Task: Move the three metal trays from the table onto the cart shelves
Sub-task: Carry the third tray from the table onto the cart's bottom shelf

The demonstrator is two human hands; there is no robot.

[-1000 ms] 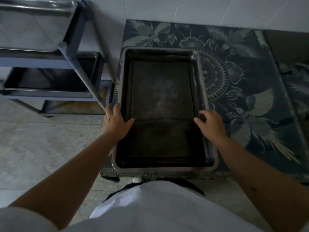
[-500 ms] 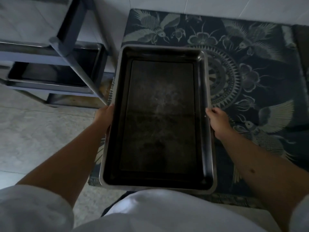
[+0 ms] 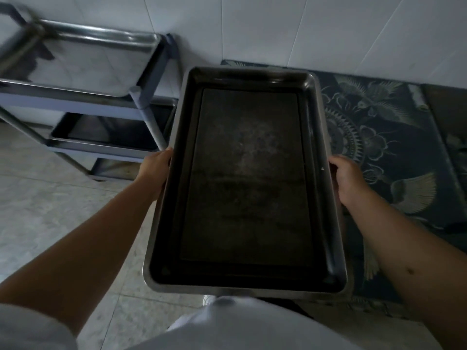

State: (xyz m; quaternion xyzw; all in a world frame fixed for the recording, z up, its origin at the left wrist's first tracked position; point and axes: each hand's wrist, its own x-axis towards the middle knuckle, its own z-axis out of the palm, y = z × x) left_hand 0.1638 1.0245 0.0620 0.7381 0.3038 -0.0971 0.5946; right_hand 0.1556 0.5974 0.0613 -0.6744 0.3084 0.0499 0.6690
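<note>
Metal tray (image 3: 249,178) held clear of the table (image 3: 394,147), above its left edge. Left hand (image 3: 155,168) grips the tray's left long rim; right hand (image 3: 347,180) grips the right rim. Cart (image 3: 141,97) stands left of the table: one tray on top shelf (image 3: 83,61), one on middle shelf (image 3: 106,132).

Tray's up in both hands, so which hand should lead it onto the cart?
Left. The left hand grips the tray edge nearest the cart; the right hand holds the side over the table.
</note>
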